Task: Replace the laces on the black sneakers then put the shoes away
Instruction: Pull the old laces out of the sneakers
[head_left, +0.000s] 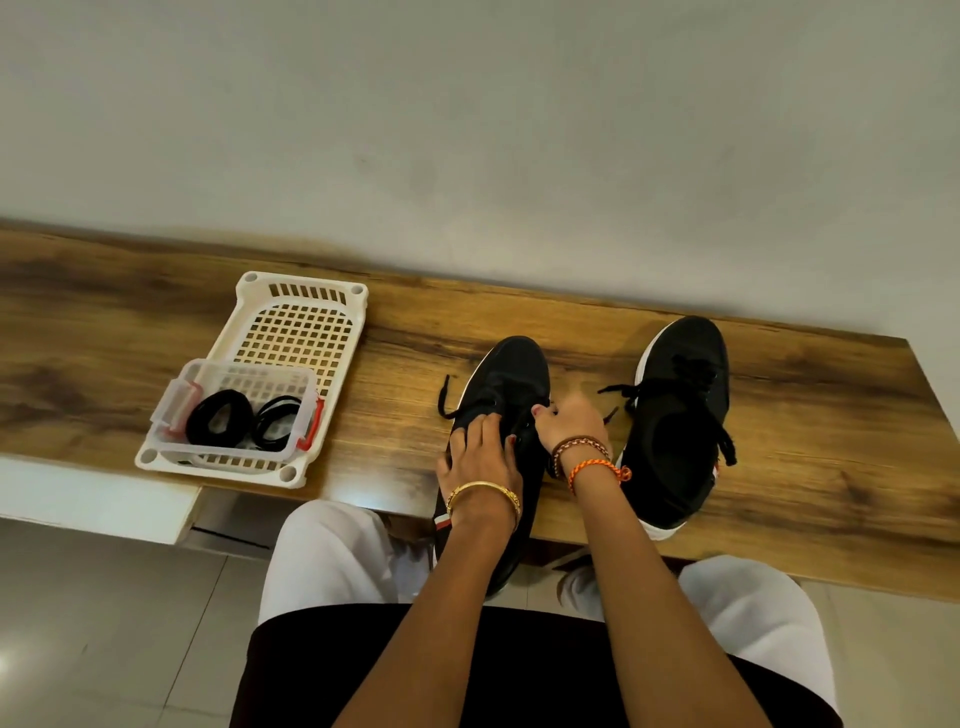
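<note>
Sneakers sit at centre-right of frame on table (831, 415): left sneaker (511, 374) w/ heel past the table edge, steadied by left hand (480, 457), fingers lying on it. Right hand (569, 423) grip pinched at old lace (447, 402), prob. A hard tug could drag it off.

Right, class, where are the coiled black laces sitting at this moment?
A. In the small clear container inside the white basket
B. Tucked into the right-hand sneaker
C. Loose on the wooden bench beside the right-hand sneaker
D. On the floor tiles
A: the coiled black laces lie in the small clear container with red clips, which sits in the white basket on the wooden bench.
</note>
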